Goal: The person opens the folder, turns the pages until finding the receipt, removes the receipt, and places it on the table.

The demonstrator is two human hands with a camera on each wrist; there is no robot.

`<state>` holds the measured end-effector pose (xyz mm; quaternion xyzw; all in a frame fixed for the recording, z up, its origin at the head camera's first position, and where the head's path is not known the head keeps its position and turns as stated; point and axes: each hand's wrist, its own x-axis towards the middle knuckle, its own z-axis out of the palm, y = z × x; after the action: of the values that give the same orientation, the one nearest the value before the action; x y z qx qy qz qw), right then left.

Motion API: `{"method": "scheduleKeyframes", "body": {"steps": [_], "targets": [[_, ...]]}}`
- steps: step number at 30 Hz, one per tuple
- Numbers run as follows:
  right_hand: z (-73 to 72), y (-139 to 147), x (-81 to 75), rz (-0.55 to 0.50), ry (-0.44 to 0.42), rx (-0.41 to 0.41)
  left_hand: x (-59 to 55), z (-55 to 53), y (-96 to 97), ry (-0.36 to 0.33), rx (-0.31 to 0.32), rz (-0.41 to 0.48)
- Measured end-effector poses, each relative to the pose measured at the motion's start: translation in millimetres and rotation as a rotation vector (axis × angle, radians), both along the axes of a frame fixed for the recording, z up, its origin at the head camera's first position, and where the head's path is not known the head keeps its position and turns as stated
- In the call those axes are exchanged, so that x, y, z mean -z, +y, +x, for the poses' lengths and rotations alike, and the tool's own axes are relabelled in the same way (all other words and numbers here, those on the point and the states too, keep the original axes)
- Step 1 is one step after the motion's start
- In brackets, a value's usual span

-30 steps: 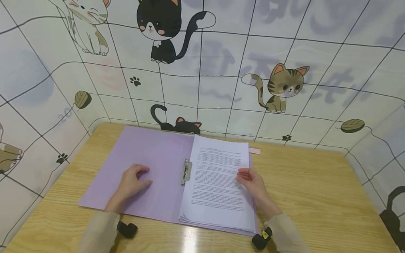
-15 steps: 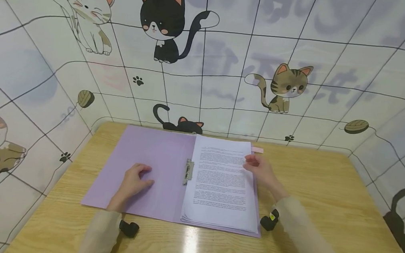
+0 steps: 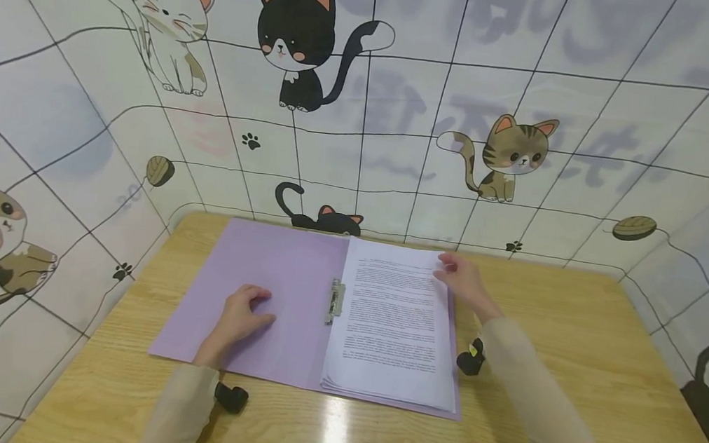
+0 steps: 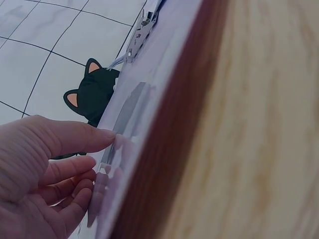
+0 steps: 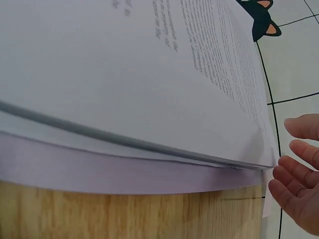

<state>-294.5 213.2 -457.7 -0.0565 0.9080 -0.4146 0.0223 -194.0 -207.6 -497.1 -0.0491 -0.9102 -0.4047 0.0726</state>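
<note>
A purple folder (image 3: 290, 265) lies spread on the table, its metal clip (image 3: 335, 302) near the fold. Printed paper sheets (image 3: 393, 323) are stacked on its right side. My left hand (image 3: 241, 316) rests on the bare left cover, fingers loosely bent and thumb apart, as the left wrist view also shows. At the stack's top right corner is my right hand (image 3: 464, 282). In the right wrist view its thumb and fingers (image 5: 296, 172) are spread apart beside the corner of the sheets, and a pale pink tab (image 5: 267, 196) shows just below them.
The wooden table (image 3: 547, 337) extends right of the folder and along its front. Behind it stands a wall (image 3: 391, 168) printed with cartoon cats and grid lines. Each wrist wears a small black camera, such as the left one (image 3: 231, 398).
My right hand has moved up along the right edge of the sheets to their top corner, covering the pink tab in the head view. The left hand stays on the cover.
</note>
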Motion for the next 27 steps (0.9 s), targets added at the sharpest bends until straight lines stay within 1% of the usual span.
{"method": "scheduleKeyframes", "body": {"steps": [5,10,13,18,20,24,27], "targets": [[-8.7,0.7,0.0,0.026,-0.027,0.013,0.5,-0.6,0.2,-0.012,-0.005,-0.007],[-15.2,-0.5,2.5,0.061,-0.048,0.010,0.0,-1.4,0.2,-0.029,-0.002,-0.011],[-19.4,-1.1,4.9,0.109,-0.027,0.001,-1.1,-1.7,0.5,-0.037,0.006,-0.016],[-24.9,-1.0,5.8,0.191,0.043,-0.010,-2.8,-1.8,1.1,-0.038,0.008,-0.016],[-25.9,-0.5,4.8,0.198,0.037,-0.008,-2.9,-1.9,1.2,-0.039,0.007,-0.017],[-26.3,0.4,1.6,0.172,-0.007,-0.004,-2.3,-2.2,1.2,-0.042,0.005,-0.019],[-25.9,-0.3,-1.3,0.172,0.015,-0.026,-2.4,-1.4,1.3,-0.039,0.004,-0.033]]}}
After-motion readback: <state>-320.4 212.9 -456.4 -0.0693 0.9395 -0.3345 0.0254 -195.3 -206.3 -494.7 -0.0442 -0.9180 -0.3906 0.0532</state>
